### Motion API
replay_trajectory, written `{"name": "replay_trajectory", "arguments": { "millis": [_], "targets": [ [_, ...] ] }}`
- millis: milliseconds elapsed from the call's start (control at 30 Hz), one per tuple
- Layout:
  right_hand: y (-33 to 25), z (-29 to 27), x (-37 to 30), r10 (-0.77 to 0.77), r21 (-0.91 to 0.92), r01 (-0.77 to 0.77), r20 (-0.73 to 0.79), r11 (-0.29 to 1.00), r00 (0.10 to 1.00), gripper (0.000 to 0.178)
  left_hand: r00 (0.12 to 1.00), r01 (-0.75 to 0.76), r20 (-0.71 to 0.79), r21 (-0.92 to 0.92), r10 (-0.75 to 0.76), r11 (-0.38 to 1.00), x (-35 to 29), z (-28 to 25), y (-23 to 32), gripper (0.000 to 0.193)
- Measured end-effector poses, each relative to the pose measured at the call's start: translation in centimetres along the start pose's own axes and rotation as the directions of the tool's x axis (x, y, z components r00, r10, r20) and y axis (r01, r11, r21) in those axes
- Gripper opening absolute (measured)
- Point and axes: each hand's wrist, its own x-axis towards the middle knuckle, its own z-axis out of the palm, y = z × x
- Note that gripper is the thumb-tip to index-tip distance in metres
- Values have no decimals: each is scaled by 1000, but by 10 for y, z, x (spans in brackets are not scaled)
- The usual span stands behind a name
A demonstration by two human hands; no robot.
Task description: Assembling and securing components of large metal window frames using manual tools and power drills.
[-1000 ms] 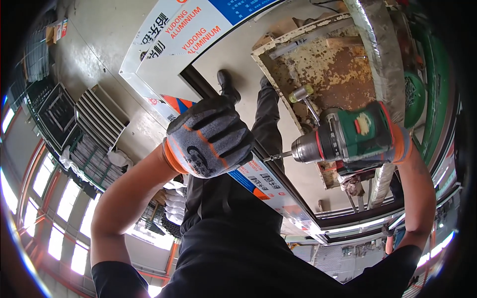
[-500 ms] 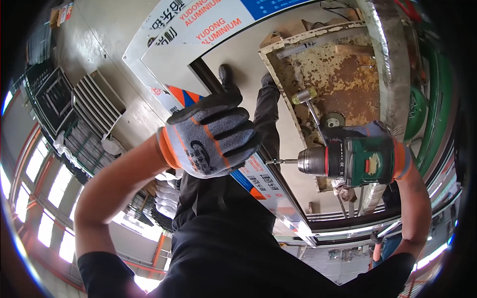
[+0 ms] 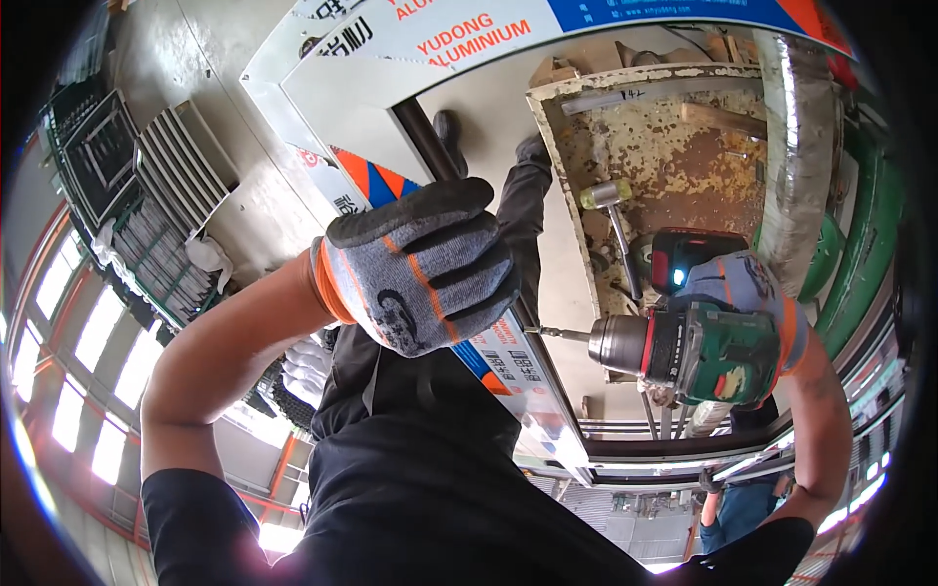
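My left hand (image 3: 425,269), in a grey and black glove with orange stripes, is closed over the long bar of an aluminium frame (image 3: 425,137). The bar is dark inside and covered with printed film on its outer face. My right hand (image 3: 738,283), gloved alike, grips a green and black cordless drill (image 3: 718,352), which lies sideways and points left. A lamp shines on the drill. Its thin bit (image 3: 559,333) reaches to the frame's inner side, just right of my left hand; whether the tip has entered the metal I cannot tell.
Beyond the frame stands a worn, paint-flecked tray (image 3: 674,186) with a mallet (image 3: 611,200) and a wooden piece (image 3: 723,119). A wrapped bar (image 3: 787,176) runs beside it. Slatted panels (image 3: 181,156) lie at the left. Another person (image 3: 738,508) is at the lower right.
The drill has tilted, its rear now lower, and its base and lit lamp have come into sight. My left hand stays on the frame. The whole view has shifted slightly.
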Motion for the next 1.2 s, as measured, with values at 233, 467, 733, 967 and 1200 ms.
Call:
{"name": "replay_trajectory", "arguments": {
  "millis": [233,467,733,967,1200],
  "targets": [
    [-2,-7,22,66,155,-84,117,984,991,35,992,12,124,7,-13,1000,-8,-9,2,33],
    [-13,-13,14,226,535,-287,178,795,958,37,999,-12,-48,-6,11,1000,-3,1,2,49],
    [-1,-9,24,232,528,-323,232,785,945,31,994,-19,103,-65,25,998,-4,-12,-1,34],
    [8,-1,32,27,205,-34,39,978,999,27,998,-4,60,0,4,1000,-8,-7,1,24],
    [16,-3,36,-58,106,48,97,993,994,30,1000,-14,8,-9,14,1000,-8,-4,2,25]
  ]
}}
